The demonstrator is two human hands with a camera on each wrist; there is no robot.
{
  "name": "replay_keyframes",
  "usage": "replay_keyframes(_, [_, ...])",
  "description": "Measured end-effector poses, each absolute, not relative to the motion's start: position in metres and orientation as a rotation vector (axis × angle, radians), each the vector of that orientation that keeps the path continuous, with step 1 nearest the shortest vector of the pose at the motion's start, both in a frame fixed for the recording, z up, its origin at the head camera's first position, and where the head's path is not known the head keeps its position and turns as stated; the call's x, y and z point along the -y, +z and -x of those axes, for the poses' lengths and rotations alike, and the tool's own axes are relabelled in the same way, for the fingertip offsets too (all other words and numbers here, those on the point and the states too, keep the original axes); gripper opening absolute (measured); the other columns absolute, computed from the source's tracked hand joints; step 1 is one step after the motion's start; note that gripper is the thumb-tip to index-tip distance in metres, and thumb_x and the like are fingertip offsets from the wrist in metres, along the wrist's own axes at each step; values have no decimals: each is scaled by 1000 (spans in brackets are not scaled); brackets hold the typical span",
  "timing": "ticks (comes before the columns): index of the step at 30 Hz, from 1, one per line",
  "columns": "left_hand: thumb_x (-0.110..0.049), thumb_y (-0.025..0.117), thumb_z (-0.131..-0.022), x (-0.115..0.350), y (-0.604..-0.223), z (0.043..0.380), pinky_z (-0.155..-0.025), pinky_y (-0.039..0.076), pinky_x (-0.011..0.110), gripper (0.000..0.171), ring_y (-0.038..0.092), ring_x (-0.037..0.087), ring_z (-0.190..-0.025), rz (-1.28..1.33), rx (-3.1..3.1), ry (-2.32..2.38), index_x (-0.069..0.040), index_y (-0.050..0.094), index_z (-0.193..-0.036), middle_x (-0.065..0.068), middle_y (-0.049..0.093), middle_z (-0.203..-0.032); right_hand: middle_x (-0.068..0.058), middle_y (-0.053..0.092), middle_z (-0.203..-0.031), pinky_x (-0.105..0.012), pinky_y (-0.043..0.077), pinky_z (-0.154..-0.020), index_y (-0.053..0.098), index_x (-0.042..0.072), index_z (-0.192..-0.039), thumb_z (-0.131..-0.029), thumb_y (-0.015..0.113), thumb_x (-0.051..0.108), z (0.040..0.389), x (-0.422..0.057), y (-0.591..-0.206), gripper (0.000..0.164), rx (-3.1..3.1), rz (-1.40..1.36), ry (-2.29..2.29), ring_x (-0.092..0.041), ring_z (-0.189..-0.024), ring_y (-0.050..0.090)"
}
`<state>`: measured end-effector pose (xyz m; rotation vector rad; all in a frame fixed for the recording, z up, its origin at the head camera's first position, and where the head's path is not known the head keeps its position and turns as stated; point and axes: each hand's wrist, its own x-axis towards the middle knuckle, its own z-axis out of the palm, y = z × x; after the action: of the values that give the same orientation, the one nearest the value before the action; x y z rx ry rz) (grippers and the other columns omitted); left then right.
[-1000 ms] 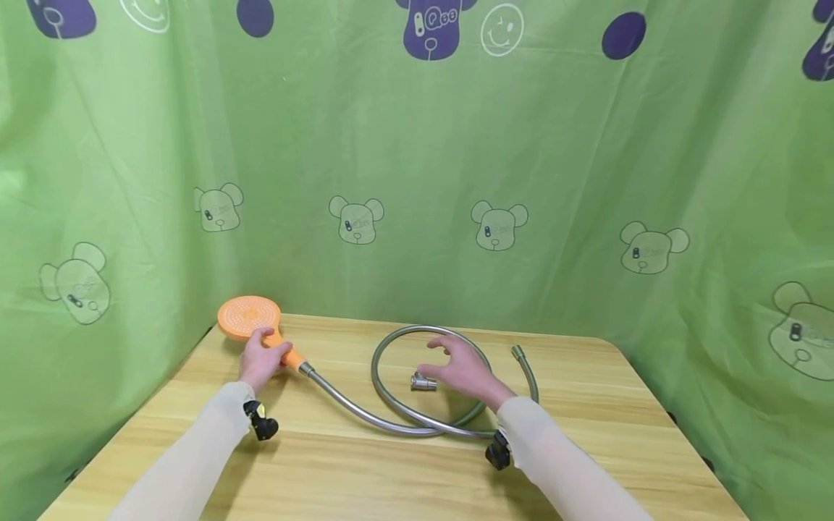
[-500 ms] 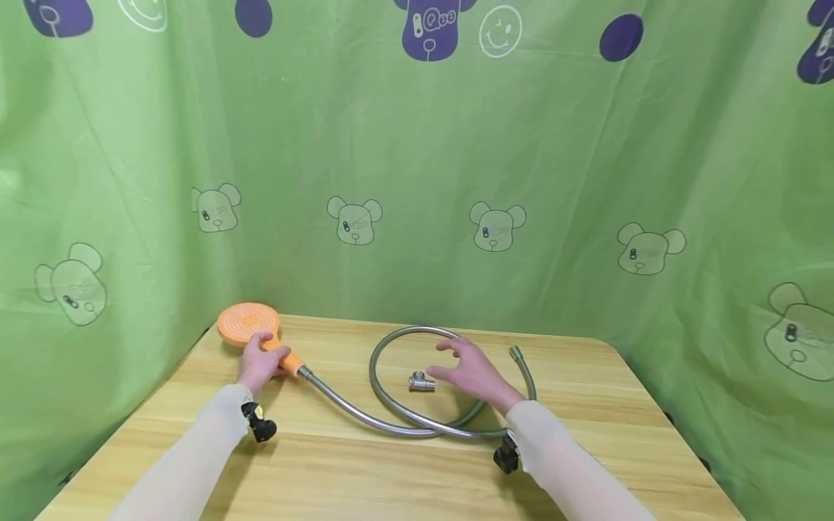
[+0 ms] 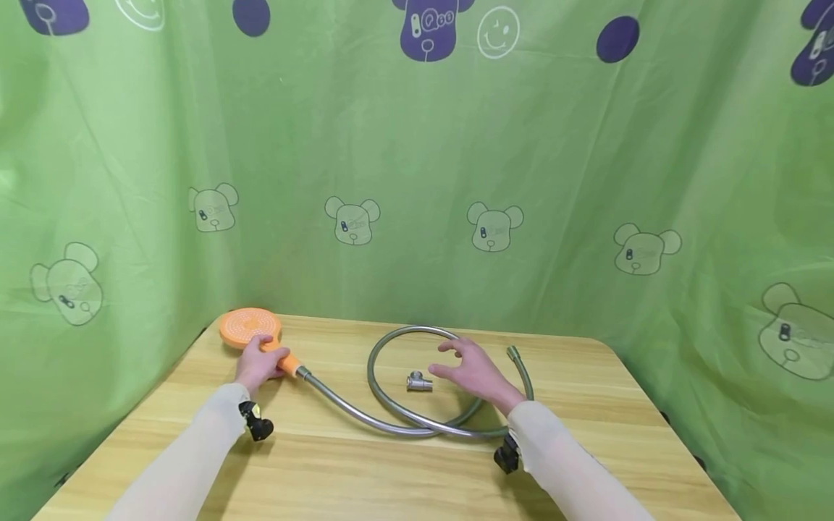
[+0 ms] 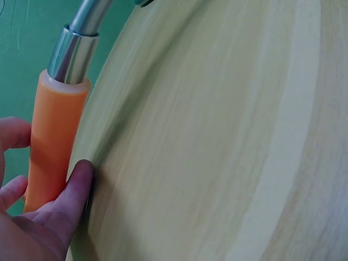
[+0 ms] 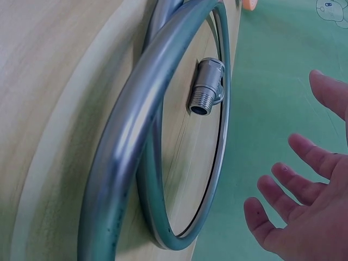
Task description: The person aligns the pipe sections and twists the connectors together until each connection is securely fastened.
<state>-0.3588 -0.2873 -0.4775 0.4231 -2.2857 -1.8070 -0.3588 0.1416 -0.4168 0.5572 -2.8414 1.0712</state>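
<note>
My left hand [image 3: 258,364] grips the handle of an orange shower head [image 3: 250,327] at the table's back left. In the left wrist view, my thumb and fingers lie on either side of the orange handle [image 4: 54,136]. A silvery shower hose [image 3: 352,411] runs from the handle's end and loops on the table. Inside the loop lies a small metal tee connector [image 3: 419,382], its threaded end visible in the right wrist view. My right hand [image 3: 474,370] hovers above the loop's right side, fingers spread and holding nothing, just right of the connector.
The hose's free end [image 3: 513,353] points toward the back, right of my right hand. A wooden table [image 3: 365,485] carries everything. Green curtain [image 3: 417,282] with bear prints hangs behind the table and along both sides.
The shower head's round face has sunk a little toward the table in my left hand. My right hand has shifted slightly right, away from the connector. The view has drifted slightly.
</note>
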Motion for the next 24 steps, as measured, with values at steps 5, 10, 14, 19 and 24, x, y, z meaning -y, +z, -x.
replay_keyframes(5, [-15, 66, -93, 289, -478, 360, -67, 62, 28, 63, 65, 10, -68, -406, 2350, -1752, 2, 37, -146, 34, 49, -133, -12, 55, -141, -55, 49, -101, 63, 11, -131, -88, 75, 44, 359, -144, -416, 55, 2844, -546, 1082, -37, -128, 52])
replay_keyframes(10, [-21, 67, -92, 290, -478, 359, -62, 61, 28, 61, 66, 11, -64, -410, 2432, -1646, 0, 40, -143, 32, 59, -123, -12, 56, -141, -55, 49, -101, 64, 11, -130, -89, 74, 44, 355, -146, -415, 54, 2850, -539, 1076, -36, -128, 53])
replay_keyframes(14, [-26, 68, -89, 293, -480, 361, -57, 58, 27, 62, 66, 13, -61, -435, 2483, -1559, -2, 43, -141, 29, 62, -117, -13, 55, -143, -55, 48, -103, 64, 12, -130, -89, 74, 45, 356, -147, -416, 54, 2846, -533, 1081, -38, -129, 52])
replay_keyframes(19, [-30, 69, -86, 294, -476, 358, -52, 51, 26, 62, 62, 12, -54, -479, 2562, -1375, -4, 49, -138, 15, 70, -91, -13, 52, -147, -55, 46, -105, 64, 14, -130, -88, 74, 45, 357, -151, -415, 53, 2848, -509, 1095, -38, -131, 51])
replay_keyframes(24, [-32, 66, -89, 292, -467, 354, -65, 45, 33, 61, 63, 17, -57, -495, 2602, -1201, -3, 50, -140, 13, 72, -84, -14, 49, -150, -57, 45, -107, 64, 14, -131, -88, 75, 44, 357, -154, -412, 54, 2844, -488, 1120, -37, -132, 50])
